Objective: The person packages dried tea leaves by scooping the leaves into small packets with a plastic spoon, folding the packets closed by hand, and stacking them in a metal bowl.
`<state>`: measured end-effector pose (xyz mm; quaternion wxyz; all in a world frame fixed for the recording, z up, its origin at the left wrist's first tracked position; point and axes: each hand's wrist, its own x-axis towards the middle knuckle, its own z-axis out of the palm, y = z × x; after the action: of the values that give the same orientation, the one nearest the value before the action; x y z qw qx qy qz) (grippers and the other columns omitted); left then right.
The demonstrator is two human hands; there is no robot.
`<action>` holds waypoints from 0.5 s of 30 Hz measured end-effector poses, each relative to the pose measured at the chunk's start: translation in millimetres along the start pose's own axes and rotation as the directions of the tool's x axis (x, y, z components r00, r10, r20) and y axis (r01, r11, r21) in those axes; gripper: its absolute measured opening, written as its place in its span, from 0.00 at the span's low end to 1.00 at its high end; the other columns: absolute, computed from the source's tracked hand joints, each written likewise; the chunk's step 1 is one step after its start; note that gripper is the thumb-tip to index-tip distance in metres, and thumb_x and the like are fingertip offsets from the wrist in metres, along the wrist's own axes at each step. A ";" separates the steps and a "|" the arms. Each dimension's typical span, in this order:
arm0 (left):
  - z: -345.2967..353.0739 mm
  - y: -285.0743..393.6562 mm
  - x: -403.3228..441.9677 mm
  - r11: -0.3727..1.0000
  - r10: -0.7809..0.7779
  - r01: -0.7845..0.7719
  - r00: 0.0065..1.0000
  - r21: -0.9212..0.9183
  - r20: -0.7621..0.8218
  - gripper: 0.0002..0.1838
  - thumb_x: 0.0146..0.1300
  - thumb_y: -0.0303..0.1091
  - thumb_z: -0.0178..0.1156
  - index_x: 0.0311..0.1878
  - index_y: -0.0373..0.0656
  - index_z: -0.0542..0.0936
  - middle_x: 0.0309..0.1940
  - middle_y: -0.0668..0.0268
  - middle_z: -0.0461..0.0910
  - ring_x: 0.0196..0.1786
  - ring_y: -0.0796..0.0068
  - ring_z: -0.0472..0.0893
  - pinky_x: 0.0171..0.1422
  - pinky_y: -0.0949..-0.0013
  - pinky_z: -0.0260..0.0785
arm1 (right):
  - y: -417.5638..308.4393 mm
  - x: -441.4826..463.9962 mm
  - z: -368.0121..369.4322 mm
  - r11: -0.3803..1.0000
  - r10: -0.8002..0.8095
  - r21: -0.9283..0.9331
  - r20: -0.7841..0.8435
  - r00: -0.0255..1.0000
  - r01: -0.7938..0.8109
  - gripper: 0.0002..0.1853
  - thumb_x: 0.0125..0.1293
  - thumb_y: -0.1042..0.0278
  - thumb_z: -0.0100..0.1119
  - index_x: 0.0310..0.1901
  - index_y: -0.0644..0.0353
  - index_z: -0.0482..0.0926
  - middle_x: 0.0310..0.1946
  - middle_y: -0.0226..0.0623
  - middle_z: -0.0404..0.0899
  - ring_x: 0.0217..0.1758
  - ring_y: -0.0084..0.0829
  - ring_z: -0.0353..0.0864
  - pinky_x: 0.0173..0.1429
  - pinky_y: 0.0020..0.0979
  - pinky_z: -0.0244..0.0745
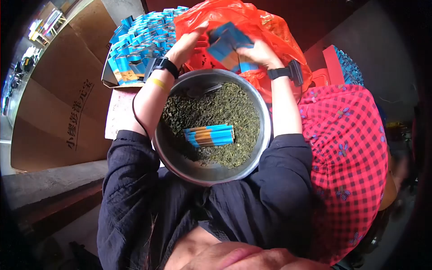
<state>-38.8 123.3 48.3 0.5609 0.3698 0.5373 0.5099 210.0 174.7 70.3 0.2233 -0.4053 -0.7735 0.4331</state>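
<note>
Beyond the metal bowl point(267, 130), my right hand point(261, 54) grips blue packets point(227, 42), which are blurred by motion in front of a red plastic bag point(198, 18). To their left, my left hand point(186, 45) is raised at the bag's edge; its fingers are partly hidden and smeared. Dried green leaves point(238, 103) lie in the bowl. On the leaves rests a row of flat blue and brown packets point(209, 136). A metal utensil point(209, 90) lies near the bowl's back wall.
Many blue packets point(144, 40) stand in a box at the back left. A large cardboard sheet point(49, 103) is at the left. On the right are a red checkered cloth point(346, 157) and a red box point(333, 63) beside more blue packets point(348, 67).
</note>
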 end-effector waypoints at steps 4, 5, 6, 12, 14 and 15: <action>4.1 29.7 -37.4 0.985 -0.045 0.081 0.971 -0.151 0.233 0.47 0.62 0.73 0.47 0.61 0.33 0.70 0.56 0.59 0.77 0.61 0.62 0.76 0.60 0.60 0.67 | -23.7 4.0 -10.3 0.896 -0.254 0.307 -0.240 0.937 0.321 0.14 0.61 0.70 0.65 0.48 0.63 0.82 0.43 0.32 0.84 0.44 0.25 0.83 0.53 0.29 0.76; 5.5 26.2 -41.6 0.980 0.061 -0.018 0.975 -0.199 0.215 0.45 0.63 0.72 0.46 0.61 0.33 0.70 0.57 0.58 0.76 0.60 0.62 0.77 0.63 0.58 0.66 | -34.6 6.2 -11.3 0.878 -0.291 0.290 -0.305 0.907 0.380 0.12 0.62 0.72 0.63 0.47 0.64 0.82 0.43 0.33 0.85 0.45 0.26 0.83 0.53 0.29 0.77; 4.4 28.4 -32.5 0.978 0.101 -0.048 0.961 -0.203 0.258 0.43 0.64 0.70 0.48 0.61 0.34 0.71 0.56 0.58 0.77 0.59 0.64 0.77 0.64 0.59 0.66 | -11.0 30.8 -18.0 0.799 -0.338 0.401 -0.317 0.886 0.449 0.12 0.66 0.71 0.59 0.49 0.64 0.81 0.44 0.34 0.84 0.47 0.27 0.83 0.53 0.30 0.78; 30.1 59.0 -54.4 0.921 0.307 -0.380 0.845 0.087 0.438 0.31 0.64 0.53 0.62 0.59 0.36 0.73 0.51 0.60 0.80 0.49 0.74 0.81 0.56 0.67 0.74 | -76.0 23.1 17.9 0.580 -0.175 0.713 -0.364 0.915 0.395 0.14 0.67 0.72 0.54 0.52 0.65 0.79 0.47 0.34 0.81 0.48 0.28 0.80 0.54 0.31 0.76; 36.6 58.5 -52.1 0.932 0.312 -0.362 0.843 0.033 0.437 0.29 0.62 0.46 0.66 0.58 0.36 0.73 0.48 0.60 0.81 0.45 0.71 0.84 0.50 0.66 0.78 | -81.8 14.8 26.9 0.576 -0.145 0.736 -0.335 0.931 0.355 0.14 0.68 0.71 0.54 0.51 0.65 0.79 0.47 0.33 0.81 0.48 0.29 0.80 0.54 0.31 0.76; 35.2 56.6 -53.8 0.931 0.314 -0.363 0.847 0.035 0.429 0.29 0.62 0.46 0.66 0.58 0.36 0.73 0.48 0.60 0.81 0.45 0.71 0.84 0.50 0.66 0.78 | -83.6 10.8 30.6 0.592 -0.159 0.723 -0.329 0.931 0.357 0.13 0.67 0.72 0.54 0.51 0.65 0.79 0.47 0.34 0.81 0.48 0.28 0.80 0.53 0.31 0.76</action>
<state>-9.0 87.5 120.2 0.5415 0.5904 0.3597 0.4783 146.3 143.8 125.3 0.5231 -0.2003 -0.5325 0.6346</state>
